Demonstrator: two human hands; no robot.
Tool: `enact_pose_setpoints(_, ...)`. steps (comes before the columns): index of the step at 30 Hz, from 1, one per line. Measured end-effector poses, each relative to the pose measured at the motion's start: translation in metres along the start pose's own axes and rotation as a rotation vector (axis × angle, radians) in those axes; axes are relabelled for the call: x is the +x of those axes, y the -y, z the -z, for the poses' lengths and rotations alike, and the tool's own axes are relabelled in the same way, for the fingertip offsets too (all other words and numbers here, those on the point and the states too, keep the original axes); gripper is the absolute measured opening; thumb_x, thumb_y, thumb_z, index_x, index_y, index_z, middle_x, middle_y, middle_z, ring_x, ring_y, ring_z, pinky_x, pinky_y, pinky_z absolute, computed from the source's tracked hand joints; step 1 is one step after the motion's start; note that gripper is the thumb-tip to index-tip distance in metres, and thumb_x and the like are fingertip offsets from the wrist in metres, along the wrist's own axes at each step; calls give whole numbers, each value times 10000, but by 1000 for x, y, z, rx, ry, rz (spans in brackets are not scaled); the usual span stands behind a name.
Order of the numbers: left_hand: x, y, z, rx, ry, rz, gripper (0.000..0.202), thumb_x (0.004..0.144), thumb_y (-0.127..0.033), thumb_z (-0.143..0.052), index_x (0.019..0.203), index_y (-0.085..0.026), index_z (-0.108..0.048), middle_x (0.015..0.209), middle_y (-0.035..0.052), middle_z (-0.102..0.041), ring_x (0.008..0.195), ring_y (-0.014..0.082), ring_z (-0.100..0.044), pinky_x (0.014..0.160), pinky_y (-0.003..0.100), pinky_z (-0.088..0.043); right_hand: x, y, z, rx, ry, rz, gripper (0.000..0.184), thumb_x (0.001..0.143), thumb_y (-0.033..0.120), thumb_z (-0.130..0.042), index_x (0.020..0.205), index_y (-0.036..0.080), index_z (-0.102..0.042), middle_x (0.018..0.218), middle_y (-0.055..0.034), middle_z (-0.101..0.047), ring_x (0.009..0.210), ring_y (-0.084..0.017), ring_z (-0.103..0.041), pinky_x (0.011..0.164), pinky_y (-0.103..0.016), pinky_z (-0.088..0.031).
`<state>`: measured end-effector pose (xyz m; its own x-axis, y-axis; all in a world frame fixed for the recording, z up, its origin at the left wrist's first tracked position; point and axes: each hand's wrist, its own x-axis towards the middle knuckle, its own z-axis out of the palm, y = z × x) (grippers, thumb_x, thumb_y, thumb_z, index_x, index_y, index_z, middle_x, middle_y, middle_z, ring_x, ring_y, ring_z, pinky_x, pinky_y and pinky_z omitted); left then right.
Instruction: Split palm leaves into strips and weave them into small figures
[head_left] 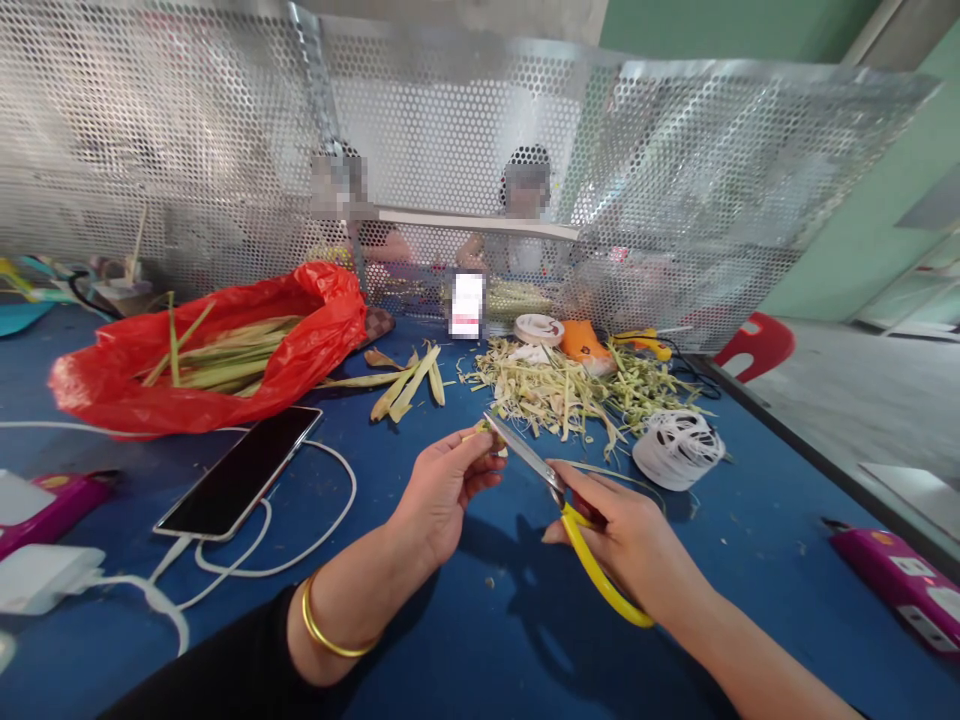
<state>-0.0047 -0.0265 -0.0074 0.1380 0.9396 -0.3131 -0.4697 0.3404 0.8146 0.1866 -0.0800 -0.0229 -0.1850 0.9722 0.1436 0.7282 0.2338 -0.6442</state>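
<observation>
My left hand (450, 480) is closed in a pinch around a small piece of plant husk (487, 430), mostly covered by the fingers. In my right hand (622, 530) is a pair of scissors (592, 570) with yellow handles. The blades look nearly closed, and their tips reach the husk piece at my left fingertips; whether they touch it I cannot tell. Beyond both hands lies a heap of pale green and yellow husk scraps (555, 395). A few longer dry husk strips (409, 385) lie to its left.
A red plastic bag (315, 320) of long husks stands at the left. Near it lie a phone (240, 475) and white cables (352, 490). A white spool (679, 450) is right of the scraps. Behind a perforated metal screen (450, 120) sit two people. Purple power strips (896, 580) flank the table.
</observation>
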Motion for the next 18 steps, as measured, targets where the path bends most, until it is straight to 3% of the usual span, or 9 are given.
enact_pose_setpoints(4, 4, -1, 2, -1, -21, 10, 140, 740, -181, -694, 856, -103, -678, 834, 72, -702, 649, 107, -642, 569, 182, -535, 8, -6, 3, -2, -57, -87, 463, 789, 391, -614, 1224, 238, -575, 906, -18, -688, 783, -195, -645, 709, -261, -503)
enact_pose_setpoints(7, 6, -3, 2, -14, 2, 24, 126, 754, -138, -672, 874, -102, -658, 866, 81, -702, 727, 131, -669, 621, 193, -552, 17, -16, 7, -217, -171, -222, 460, 794, 440, -577, 1196, 218, -594, 858, -39, -702, 744, -221, -647, 662, -290, -485)
enact_pose_setpoints(10, 6, -5, 2, 25, 57, 26, 199, 744, -100, -673, 937, -105, -625, 883, 83, -700, 770, 136, -675, 660, 191, -551, 25, -26, 7, -453, -191, -277, 477, 795, 359, -561, 1237, 180, -544, 907, -80, -702, 780, -253, -652, 646, -311, -459)
enact_pose_setpoints(15, 3, -5, 1, 186, 70, -35, 325, 678, -123, -733, 943, -140, -545, 778, 53, -699, 702, 151, -676, 628, 228, -536, 23, -30, -3, -625, -136, -192, 372, 788, 314, -565, 1130, 173, -595, 908, -97, -682, 786, -255, -648, 634, -307, -450)
enact_pose_setpoints(18, 2, -4, 2, 300, 128, -76, 286, 663, -178, -745, 892, -139, -578, 725, 21, -680, 658, 128, -652, 609, 221, -510, 21, -24, -3, -626, -226, -25, 285, 842, 354, -513, 1005, 170, -657, 906, -111, -654, 799, -252, -632, 693, -342, -470)
